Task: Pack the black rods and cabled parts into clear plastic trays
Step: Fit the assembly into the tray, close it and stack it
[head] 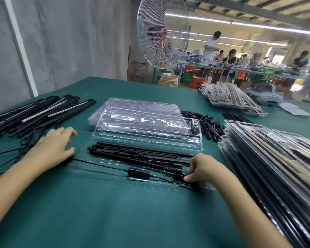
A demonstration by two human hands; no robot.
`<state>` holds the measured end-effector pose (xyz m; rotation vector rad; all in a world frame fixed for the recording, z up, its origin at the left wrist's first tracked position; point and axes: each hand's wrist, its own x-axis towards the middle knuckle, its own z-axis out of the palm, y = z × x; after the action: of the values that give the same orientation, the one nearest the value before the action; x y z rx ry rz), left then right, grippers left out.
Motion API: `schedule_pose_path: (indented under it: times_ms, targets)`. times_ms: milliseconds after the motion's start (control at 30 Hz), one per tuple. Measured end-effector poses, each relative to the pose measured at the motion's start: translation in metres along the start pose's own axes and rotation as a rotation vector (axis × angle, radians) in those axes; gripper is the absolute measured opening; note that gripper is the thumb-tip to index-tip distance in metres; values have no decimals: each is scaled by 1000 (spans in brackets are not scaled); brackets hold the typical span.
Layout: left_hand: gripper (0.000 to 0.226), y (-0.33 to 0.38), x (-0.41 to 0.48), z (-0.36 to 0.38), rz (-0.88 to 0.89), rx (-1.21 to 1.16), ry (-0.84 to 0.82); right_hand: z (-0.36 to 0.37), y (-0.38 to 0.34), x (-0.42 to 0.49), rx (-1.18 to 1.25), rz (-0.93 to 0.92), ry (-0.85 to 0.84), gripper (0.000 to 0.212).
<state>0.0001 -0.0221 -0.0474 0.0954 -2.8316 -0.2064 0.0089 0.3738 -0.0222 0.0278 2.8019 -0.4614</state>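
Note:
An open clear plastic tray (pixel 104 176) lies on the green table in front of me, its lid part (pixel 168 140) toward the back. Black rods (pixel 141 153) lie in it, with a thin black cable and its inline controller box (pixel 138 173) across the near half. My right hand (pixel 200 170) pinches the coiled cable end (pixel 177 176) at the tray's right side. My left hand (pixel 55 147) rests on the table at the tray's left end, over the cable, fingers loosely bent; whether it grips the cable is hidden.
A pile of black rods with cables (pixel 34 115) lies at the left. A stack of clear trays (pixel 138 111) stands behind the open one, small black parts (pixel 209 126) beside it. Filled trays (pixel 276 158) are stacked at the right, more (pixel 231 99) farther back. A standing fan (pixel 161 31) rises beyond the table.

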Motion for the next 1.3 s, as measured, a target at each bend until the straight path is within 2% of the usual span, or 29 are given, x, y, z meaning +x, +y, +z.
schedule_pose_path:
  times_ms: [33,100,133,167,233,300,400,600,700,800,867,1000,1133,1200,1233,1300]
  targets:
    - [30,16,1,-4,37,15,91,-1,-1,0,0,4,-9,33]
    - [32,67,-5,-12,226,-128,250,-2,-2,0,2,9,-14,33]
    - [30,97,-14,-14,376,-242,224,-2,-2,0,-2,7,-15,33]
    - [28,127,-23,-12,533,-349,131,-2,-2,0,-3,5,-17,34]
    - [29,174,-36,2,710,-428,-95,-2,-3,0,13,4,-22,34]
    - [31,202,-36,19,727,-400,-210,-1,-2,0,25,3,-14,35]
    - [23,212,-27,32,665,-355,-293,-2,0,0,58,14,-4,34]
    - [15,217,-20,37,656,-422,-386,1,2,-2,78,16,70,25]
    - [18,219,-21,41,624,-457,-396,3,3,-3,63,37,116,25]
    - [39,221,-23,42,666,-427,-367,6,5,-4,41,30,137,26]
    - [47,225,-24,40,734,-333,-313,7,6,-6,19,9,152,15]
    - [35,229,-30,32,954,-113,-217,0,3,-10,-36,-5,114,20]
    - [39,233,-44,30,980,-47,-131,-21,6,-4,-76,-33,-64,23]
    - [56,235,-52,31,985,16,-98,-34,10,6,137,41,-206,20]
    - [60,235,-54,31,985,36,-76,-41,11,18,247,87,-178,21]
    - [63,233,-59,31,985,62,-33,-49,15,45,439,151,111,36]
